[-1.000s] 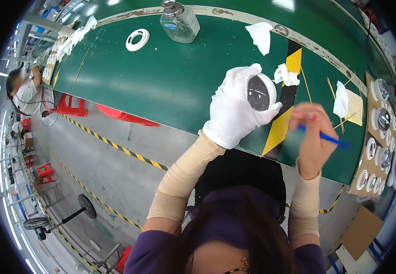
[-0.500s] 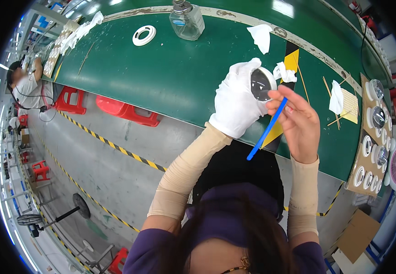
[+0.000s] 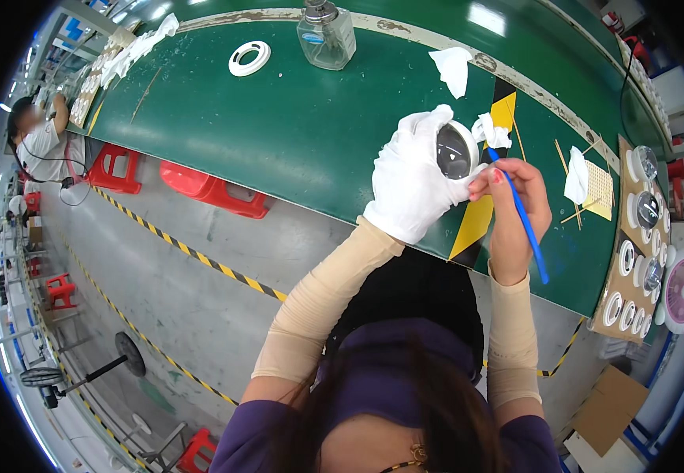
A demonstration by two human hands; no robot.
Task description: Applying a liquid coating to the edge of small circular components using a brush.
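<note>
My left hand [image 3: 409, 177], in a white glove, is closed around a round white-rimmed part with a dark, glossy domed lens [image 3: 454, 150]. The lens faces to the right and catches small reflections. Bare and held just right of it, my right hand [image 3: 509, 236] pinches a slim blue plastic stick [image 3: 533, 240]. One end of the stick points up past the fingers near a crumpled white tissue [image 3: 493, 132]; the other slants down to the right. The right fingertips are close to the rim of the part; whether they touch it I cannot tell.
On the green table [image 3: 318, 142] are a white ring [image 3: 238, 68], a glass pump bottle [image 3: 326, 43], a white cloth piece [image 3: 452, 69] and thin wooden sticks beside a yellow pad [image 3: 600, 191]. A cardboard tray [image 3: 626, 303] carries several rings and domes. Red stools [image 3: 208, 189] stand left.
The blue stick has swung round: its long end now points down right instead of down left. My right hand has turned and shifted slightly down. The left hand still holds the lens part.
</note>
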